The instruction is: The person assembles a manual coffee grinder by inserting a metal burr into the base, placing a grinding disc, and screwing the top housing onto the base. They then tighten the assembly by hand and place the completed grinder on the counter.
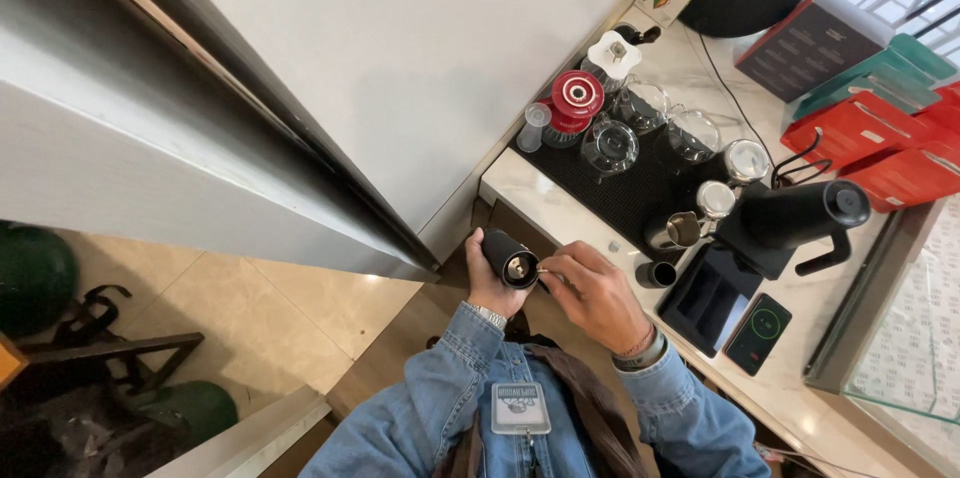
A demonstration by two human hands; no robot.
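My left hand (488, 283) grips a black cylindrical hand coffee grinder (509, 258), tipped so its open end with the metal burr faces me. My right hand (592, 293) is beside it, fingertips pinched at the grinder's open end on a small part I cannot make out. Both hands are held in front of my chest, just off the near edge of the white marble counter (545, 196). Denim sleeves cover both arms, with a watch on my left wrist.
A black mat (640, 188) holds glass servers, a red dripper (577, 95), small metal pitchers and a black gooseneck kettle (800, 216). A black scale (712, 295), a small black cup (655, 274) and a phone (758, 332) lie nearby. Red and teal boxes (880, 133) stand right; a white wall left.
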